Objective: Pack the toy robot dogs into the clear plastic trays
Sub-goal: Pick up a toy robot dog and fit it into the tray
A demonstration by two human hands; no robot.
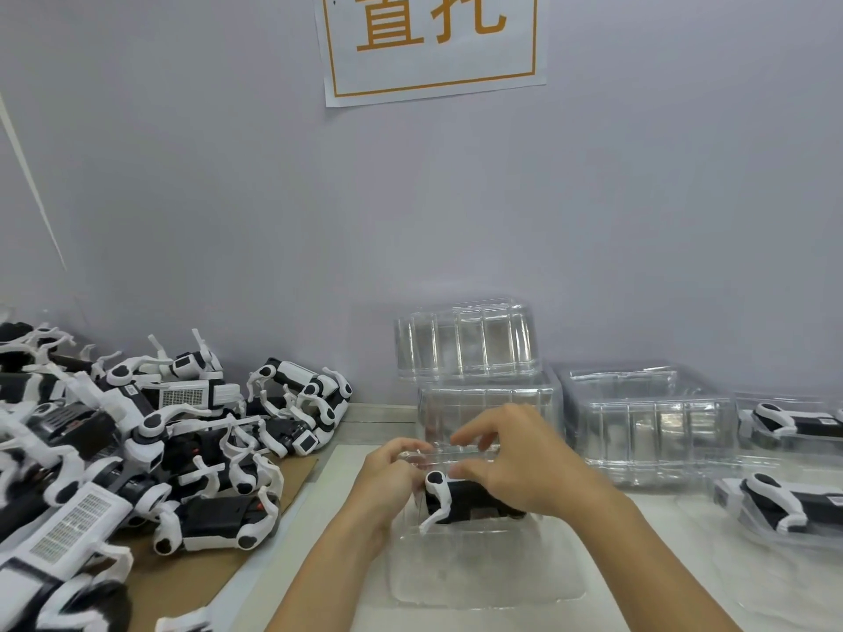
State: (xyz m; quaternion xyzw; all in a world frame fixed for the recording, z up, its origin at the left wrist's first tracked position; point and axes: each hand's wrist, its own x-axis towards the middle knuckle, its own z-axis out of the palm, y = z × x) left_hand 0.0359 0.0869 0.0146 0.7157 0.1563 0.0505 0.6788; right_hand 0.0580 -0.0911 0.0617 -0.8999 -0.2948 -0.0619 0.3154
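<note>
Pale lilac wall (638, 198) with an orange-lettered paper sign (433, 43) backs a white table (661, 563), where a heap of black-and-white toy robot dogs (137, 449) lies on brown cardboard (182, 581) at the left and stacked empty clear trays (465, 344) stand at the back. At centre one toy dog (456, 497) sits in an open clear tray (483, 567); the left hand (392, 476) curls its fingers around the dog's white-legged end, and the right hand (515, 458) bends over its back, fingertips at the tray's clear upper edge, its exact grip blurred. Two packed trays (789, 508) lie at the right.
</note>
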